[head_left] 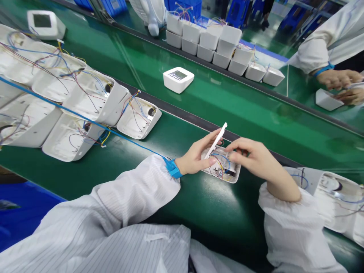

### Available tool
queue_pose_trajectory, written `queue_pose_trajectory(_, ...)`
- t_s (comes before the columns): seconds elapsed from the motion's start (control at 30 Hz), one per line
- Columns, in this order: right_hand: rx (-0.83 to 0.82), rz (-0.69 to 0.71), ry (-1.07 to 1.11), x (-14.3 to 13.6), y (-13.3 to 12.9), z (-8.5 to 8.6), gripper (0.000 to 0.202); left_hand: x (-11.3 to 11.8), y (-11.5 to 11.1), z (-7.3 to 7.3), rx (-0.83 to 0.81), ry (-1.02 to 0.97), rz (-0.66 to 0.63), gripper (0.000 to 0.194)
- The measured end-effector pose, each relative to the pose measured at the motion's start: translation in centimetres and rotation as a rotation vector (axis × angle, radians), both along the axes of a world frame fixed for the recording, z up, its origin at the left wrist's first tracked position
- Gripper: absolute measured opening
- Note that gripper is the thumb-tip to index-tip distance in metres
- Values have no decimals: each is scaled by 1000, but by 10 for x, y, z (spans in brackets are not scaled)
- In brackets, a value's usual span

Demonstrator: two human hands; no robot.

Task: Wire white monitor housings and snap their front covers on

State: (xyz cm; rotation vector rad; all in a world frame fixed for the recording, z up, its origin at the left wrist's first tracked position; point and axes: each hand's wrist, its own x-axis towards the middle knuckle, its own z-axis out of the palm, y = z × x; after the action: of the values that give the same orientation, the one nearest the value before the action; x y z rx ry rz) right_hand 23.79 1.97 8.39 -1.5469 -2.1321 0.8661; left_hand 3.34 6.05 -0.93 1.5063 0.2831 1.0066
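Observation:
On the green bench stands an open white housing point(233, 175) with blue, red and yellow wires inside. My left hand point(196, 154), with a blue strap at its wrist, holds a thin white panel point(218, 139) tilted up over the housing's left part, the thumb near the wires. My right hand point(251, 154) reaches in from the right, its fingers bent and close together at the housing's upper right. What those fingertips pinch, if anything, is too small to make out.
Open white housings with wires point(139, 117) crowd the left; more point(338, 201) lie beside my right forearm. A blue cord point(127, 140) crosses the bench. Finished-looking units with screens point(178, 80) rest on the green belt point(136, 64). Across it are stacked housings point(206, 41) and a person's hands point(341, 81).

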Motion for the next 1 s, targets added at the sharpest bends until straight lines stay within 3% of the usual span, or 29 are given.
queue_pose_trajectory(0.07,-65,168,28,-8,-7,7,36,0,0,0,-1,-3,-7,80)
queue_pose_trajectory(0.13,-82,238,19,-14,-11,8,27,0,0,0,2,-12,-5,79)
queue_pose_trajectory(0.43,-77,149,59,0,1,-3,21,1,0,-1,43,-47,11,79)
queue_pose_trajectory(0.6,-42,216,-1,-4,0,-12,21,1,1,0,64,-24,11,78)
queue_pose_trajectory(0.7,18,290,-99,-4,2,-19,27,1,1,0,58,-20,6,79)
queue_pose_trajectory(0.8,155,318,-169,-2,5,-24,22,0,0,1,85,7,19,82)
queue_pose_trajectory(1.0,307,179,-376,-4,4,-29,13,-1,0,4,241,181,94,98)
